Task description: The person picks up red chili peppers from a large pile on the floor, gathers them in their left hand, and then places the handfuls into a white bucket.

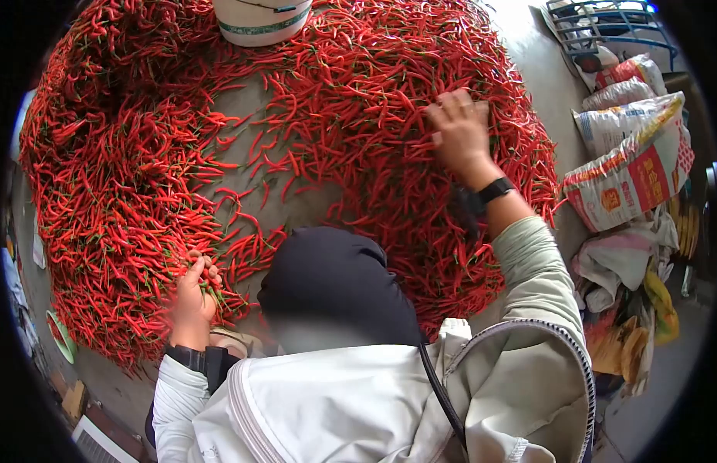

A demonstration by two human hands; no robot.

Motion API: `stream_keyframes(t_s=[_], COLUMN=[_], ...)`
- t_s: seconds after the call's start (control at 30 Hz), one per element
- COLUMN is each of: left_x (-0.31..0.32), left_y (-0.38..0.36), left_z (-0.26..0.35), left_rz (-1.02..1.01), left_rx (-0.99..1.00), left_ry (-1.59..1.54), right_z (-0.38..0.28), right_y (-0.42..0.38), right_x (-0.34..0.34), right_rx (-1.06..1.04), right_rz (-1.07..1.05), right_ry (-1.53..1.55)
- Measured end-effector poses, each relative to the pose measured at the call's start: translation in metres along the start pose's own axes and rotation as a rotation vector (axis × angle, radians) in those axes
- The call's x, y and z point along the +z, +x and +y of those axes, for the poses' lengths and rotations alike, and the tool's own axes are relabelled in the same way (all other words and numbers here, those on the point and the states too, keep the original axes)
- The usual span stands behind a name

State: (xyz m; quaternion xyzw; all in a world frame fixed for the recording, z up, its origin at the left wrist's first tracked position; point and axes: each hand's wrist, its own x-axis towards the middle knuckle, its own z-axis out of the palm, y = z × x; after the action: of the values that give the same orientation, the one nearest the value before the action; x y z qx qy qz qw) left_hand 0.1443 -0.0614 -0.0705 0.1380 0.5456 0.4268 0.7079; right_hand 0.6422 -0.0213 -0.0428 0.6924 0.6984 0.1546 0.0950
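Observation:
Red chili peppers, many with green stems, are spread in a wide heap (374,116) on the grey floor, with another thick heap (119,216) at the left. My left hand (195,292) is closed at the near right edge of the left heap, its fingers curled round chilies with green stems showing. My right hand (460,131) is over the right heap, palm down with the fingers apart, and nothing is visible in its grip. A dark band is on each wrist.
A white bucket (262,21) stands among the chilies at the top. Printed sacks (636,181) lie at the right, below a blue metal rack (613,31). My dark-clothed knee (335,285) is between the heaps. A green-rimmed basket (61,337) is at the lower left.

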Motion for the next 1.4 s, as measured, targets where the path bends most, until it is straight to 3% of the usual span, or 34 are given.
stream_keyframes(t_s=[0.03, 0.1, 0.17, 0.2, 0.27, 0.4, 0.47, 0.5, 0.57, 0.6, 0.73, 0.83, 0.9, 0.97, 1.1, 1.27, 1.4], left_x=[0.000, 0.004, 0.004, 0.003, -0.005, -0.025, -0.022, -0.016, -0.009, -0.008, 0.003, 0.005, -0.002, -0.002, 0.005, 0.000, -0.006], left_y=[0.000, -0.003, -0.005, -0.007, -0.008, -0.008, -0.005, -0.006, -0.005, -0.004, -0.001, 0.000, 0.003, 0.004, 0.003, 0.000, 0.000], left_z=[-0.001, -0.002, -0.002, -0.002, -0.001, 0.002, 0.003, 0.003, 0.002, 0.001, 0.008, 0.012, 0.013, 0.013, 0.010, 0.011, 0.010], left_rz=[0.020, 0.019, 0.015, 0.007, 0.044, 0.098, 0.120, 0.127, 0.134, 0.128, 0.121, 0.125, 0.125, 0.135, 0.102, 0.080, 0.083], left_rx=[-0.014, -0.019, -0.024, -0.008, -0.014, -0.030, -0.031, -0.019, -0.005, -0.014, -0.017, -0.005, -0.007, -0.003, 0.004, 0.010, 0.008], left_ry=[0.000, 0.026, 0.035, 0.047, 0.054, 0.070, 0.079, 0.065, 0.048, 0.053, 0.073, 0.076, 0.076, 0.063, 0.039, 0.031, 0.023], right_z=[-0.018, -0.077, -0.138, -0.160, -0.196, -0.227, -0.229, -0.226, -0.216, -0.215, -0.183, -0.147, -0.126, -0.100, -0.057, -0.013, 0.017], right_y=[-0.005, -0.010, -0.021, -0.019, -0.014, 0.004, 0.008, 0.010, 0.016, 0.030, 0.081, 0.115, 0.143, 0.158, 0.175, 0.187, 0.169], right_x=[0.023, 0.041, 0.043, 0.063, 0.081, 0.113, 0.122, 0.126, 0.134, 0.150, 0.152, 0.121, 0.111, 0.110, 0.072, 0.047, 0.038], right_rx=[-0.145, -0.338, -0.114, -0.144, 0.041, -0.010, -0.332, -0.326, -0.324, -0.333, -0.355, -0.492, -0.377, -0.216, -0.078, 0.329, 0.535], right_rz=[0.155, 0.227, -0.164, -0.270, -0.414, -0.610, -0.410, -0.407, 0.109, -0.029, 0.025, -0.105, -0.188, 0.004, -0.204, -0.124, -0.132], right_ry=[0.287, 0.649, 0.999, 1.090, 1.279, 1.071, 0.690, 0.689, 0.566, 0.356, 0.092, -0.204, -0.252, -0.370, -0.201, -0.061, 0.091])
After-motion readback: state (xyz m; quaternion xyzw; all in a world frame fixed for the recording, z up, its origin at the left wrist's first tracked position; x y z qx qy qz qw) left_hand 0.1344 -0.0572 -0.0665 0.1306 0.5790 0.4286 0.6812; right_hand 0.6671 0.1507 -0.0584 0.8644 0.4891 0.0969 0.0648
